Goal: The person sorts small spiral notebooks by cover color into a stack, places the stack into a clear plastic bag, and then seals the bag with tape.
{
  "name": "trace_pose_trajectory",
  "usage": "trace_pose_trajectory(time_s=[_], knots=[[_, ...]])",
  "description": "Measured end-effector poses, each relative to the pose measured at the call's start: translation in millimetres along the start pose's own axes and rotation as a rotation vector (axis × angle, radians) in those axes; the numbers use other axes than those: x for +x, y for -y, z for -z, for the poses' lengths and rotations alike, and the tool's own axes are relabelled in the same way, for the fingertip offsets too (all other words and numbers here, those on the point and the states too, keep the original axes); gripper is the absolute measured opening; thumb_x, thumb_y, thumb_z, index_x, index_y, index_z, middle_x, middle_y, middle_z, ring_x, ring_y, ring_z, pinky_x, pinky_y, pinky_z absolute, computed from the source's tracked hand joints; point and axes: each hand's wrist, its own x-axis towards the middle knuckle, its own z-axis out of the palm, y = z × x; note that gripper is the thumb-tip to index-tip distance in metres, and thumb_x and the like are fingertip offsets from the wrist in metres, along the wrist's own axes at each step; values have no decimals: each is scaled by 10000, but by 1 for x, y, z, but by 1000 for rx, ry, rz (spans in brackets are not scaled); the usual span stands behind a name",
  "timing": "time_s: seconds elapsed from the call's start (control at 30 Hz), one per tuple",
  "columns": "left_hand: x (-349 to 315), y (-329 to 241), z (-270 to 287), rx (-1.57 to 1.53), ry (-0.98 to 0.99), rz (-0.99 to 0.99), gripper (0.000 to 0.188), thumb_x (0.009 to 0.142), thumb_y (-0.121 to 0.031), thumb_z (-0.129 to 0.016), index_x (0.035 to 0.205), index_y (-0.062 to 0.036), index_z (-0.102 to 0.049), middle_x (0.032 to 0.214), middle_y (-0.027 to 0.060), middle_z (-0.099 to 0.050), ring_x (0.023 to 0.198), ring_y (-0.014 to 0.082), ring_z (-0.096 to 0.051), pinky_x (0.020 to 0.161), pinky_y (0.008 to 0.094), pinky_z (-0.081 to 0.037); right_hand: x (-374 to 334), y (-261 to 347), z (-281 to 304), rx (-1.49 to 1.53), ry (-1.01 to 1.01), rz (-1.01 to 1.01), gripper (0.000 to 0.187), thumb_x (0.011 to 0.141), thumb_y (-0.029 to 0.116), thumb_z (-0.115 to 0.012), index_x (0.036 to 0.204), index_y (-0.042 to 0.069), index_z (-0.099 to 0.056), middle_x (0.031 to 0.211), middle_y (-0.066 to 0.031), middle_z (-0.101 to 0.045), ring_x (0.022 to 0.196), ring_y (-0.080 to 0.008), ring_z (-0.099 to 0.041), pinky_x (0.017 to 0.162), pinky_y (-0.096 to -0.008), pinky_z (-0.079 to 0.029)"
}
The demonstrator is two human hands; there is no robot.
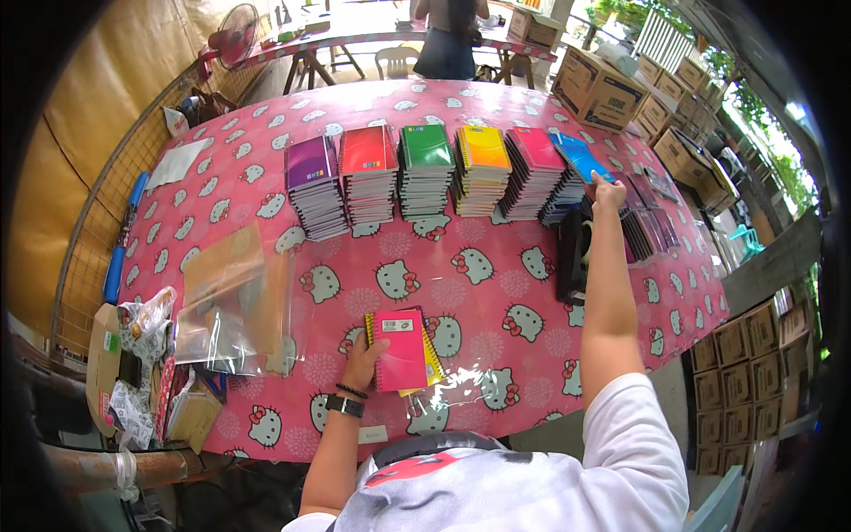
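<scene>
My left hand [362, 363] is closed on the left edge of a small pile of spiral notebooks near the table's front. A pink notebook [401, 359] lies on top of it, and a yellow notebook [433, 365] sticks out from underneath. My right arm reaches far out to the right. Its hand [605, 191] pinches the near corner of a blue notebook [581, 158], which sits askew over the blue stack [560, 202]. Left of it, in a row, stand the pink stack [532, 182], yellow stack [480, 186], green stack [425, 182], red stack [369, 188] and purple stack [316, 204].
Clear plastic bags [235, 310] lie on the left of the pink patterned tablecloth [390, 279]. A black case [573, 257] and more dark notebooks [647, 232] stand beside my right forearm. Cardboard boxes [598, 87] are at the far right. A person [449, 40] stands beyond the table.
</scene>
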Motion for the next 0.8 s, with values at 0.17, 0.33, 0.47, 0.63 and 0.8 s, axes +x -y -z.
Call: trace_pose_trajectory(time_s=[0.17, 0.33, 0.47, 0.63, 0.8], knots=[[-19, 4, 16, 19, -111, -16, 398, 822, -232, -594, 1117, 12, -484, 1037, 87, -571, 914, 155, -544, 807, 283, -438, -215, 81, 59, -16, 355, 511, 326, 758, -42, -616, 1072, 3, -541, 935, -85, -589, 834, -166, -558, 731, -271, -449], [-6, 5, 7, -71, -114, 33, 487, 806, -310, -634, 1125, 12, -455, 1038, 101, -563, 928, 170, -555, 817, 298, -453, -414, 33, 130, -299, 1193, 999, 243, 697, 56, -605, 929, 108, -657, 899, -93, -601, 883, -240, -542, 830, -374, -390], [-16, -13, 2, 14, -70, 98, 594, 726, -231, -729, 1163, 9, -405, 1034, 115, -565, 952, 187, -563, 813, 322, -480, -411, 39, 141, -144, 1351, 535, 437, 679, 150, -669, 1105, 88, -588, 1107, -127, -538, 989, -295, -519, 882, -388, -389], [-28, -40, -32, 148, -86, -89, 699, 620, -84, -799, 1188, -13, -397, 1078, 98, -555, 995, 191, -552, 844, 334, -475, -408, 30, 121, 225, 1215, -428, 596, 762, 226, -688, 1258, 44, -413, 1096, -142, -548, 1058, -217, -507, 884, -321, -422], [-41, -57, -25, 211, 107, -369, 785, 591, -41, -802, 1222, -37, -335, 1129, 93, -513, 1059, 178, -501, 914, 328, -424, -391, 37, 121, 359, 1504, -402, 645, 755, 128, -701, 1290, 49, -349, 1144, -88, -510, 1007, -156, -512, 817, -278, -453]])
